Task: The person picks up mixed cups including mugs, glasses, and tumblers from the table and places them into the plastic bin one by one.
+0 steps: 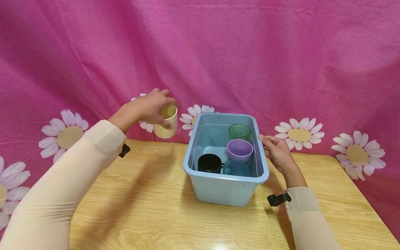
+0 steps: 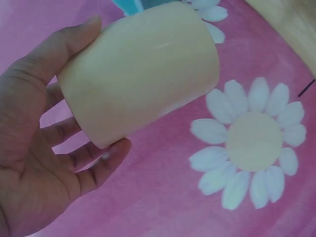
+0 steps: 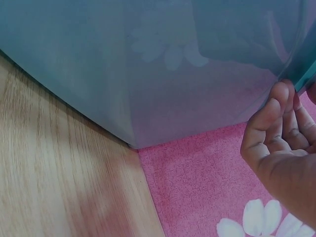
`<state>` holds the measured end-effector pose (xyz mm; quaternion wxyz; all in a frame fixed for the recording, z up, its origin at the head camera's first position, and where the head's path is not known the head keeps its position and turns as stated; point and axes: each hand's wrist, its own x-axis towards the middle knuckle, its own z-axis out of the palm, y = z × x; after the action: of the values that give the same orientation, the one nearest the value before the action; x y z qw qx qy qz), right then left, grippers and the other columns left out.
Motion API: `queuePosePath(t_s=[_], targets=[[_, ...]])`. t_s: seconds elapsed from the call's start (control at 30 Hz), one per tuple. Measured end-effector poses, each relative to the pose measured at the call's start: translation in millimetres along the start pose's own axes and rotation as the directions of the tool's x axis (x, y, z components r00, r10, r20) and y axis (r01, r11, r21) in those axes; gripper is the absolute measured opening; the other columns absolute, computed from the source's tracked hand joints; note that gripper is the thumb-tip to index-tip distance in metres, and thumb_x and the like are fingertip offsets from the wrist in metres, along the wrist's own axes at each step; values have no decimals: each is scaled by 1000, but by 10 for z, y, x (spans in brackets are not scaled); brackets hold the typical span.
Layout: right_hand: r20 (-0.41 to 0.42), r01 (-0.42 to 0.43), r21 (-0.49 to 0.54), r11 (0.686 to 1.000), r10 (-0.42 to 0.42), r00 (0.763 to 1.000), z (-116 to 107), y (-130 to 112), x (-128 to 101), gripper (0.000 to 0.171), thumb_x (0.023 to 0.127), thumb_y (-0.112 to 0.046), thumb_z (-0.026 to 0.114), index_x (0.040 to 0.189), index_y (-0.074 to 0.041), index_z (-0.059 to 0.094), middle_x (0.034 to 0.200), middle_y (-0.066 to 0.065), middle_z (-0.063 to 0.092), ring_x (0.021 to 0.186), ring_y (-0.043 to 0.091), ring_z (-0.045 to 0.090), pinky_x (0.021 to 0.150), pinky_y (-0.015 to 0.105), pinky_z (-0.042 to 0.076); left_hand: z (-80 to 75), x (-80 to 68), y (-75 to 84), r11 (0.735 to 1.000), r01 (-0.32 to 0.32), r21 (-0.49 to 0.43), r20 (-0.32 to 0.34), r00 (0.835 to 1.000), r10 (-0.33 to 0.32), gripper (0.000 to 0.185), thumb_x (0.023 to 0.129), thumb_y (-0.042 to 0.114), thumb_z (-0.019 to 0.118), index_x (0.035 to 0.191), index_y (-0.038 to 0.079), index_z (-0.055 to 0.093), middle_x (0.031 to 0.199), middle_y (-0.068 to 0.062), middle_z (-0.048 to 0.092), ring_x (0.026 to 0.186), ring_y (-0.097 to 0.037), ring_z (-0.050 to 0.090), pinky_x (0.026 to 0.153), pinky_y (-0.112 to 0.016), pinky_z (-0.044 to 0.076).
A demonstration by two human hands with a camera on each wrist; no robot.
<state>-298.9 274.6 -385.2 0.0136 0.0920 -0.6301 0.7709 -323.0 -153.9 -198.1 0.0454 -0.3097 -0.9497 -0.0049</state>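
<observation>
My left hand (image 1: 153, 106) grips a pale yellow cup (image 1: 170, 126) by its rim, up in the air left of a blue plastic bin (image 1: 223, 191). In the left wrist view the thumb and fingers of that hand (image 2: 44, 148) hold the cup (image 2: 143, 74) from either side. My right hand (image 1: 276, 151) pinches the bin's right rim; the right wrist view has its fingers curled at the rim too. Inside the bin stand a black mug (image 1: 209, 164), a purple cup (image 1: 240, 149), a green clear cup (image 1: 240, 131) and a teal clear cup (image 1: 236, 168).
The bin stands on a light wooden table (image 1: 150, 208). Behind it hangs a pink cloth (image 1: 218, 55) printed with white daisies, which also drops past the table's right edge. A black strap device (image 1: 279, 199) sits on the right wrist.
</observation>
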Motion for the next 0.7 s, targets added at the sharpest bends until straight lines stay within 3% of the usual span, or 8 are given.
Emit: queuePosePath(t_s=[0.43,0.7], targets=[[-7,-1,-23,1000,1,1000,-21,-3,11,20,103,-21,63,90,-14,77,80,-2,72,75,8,69,71,25,60,-261,62,324,986,-151,70,-12,988,152,69,73,35,92,133,16,66,128,-12,53,113,-33,45,82,-46,54],[-9,6,-22,1000,-6,1000,-48,-10,3,20,103,-21,63,90,-14,77,80,-2,72,75,8,69,70,24,60,-331,176,608,976,-206,75,0,978,207,70,74,35,92,136,20,64,128,-9,52,115,-31,43,86,-43,53]])
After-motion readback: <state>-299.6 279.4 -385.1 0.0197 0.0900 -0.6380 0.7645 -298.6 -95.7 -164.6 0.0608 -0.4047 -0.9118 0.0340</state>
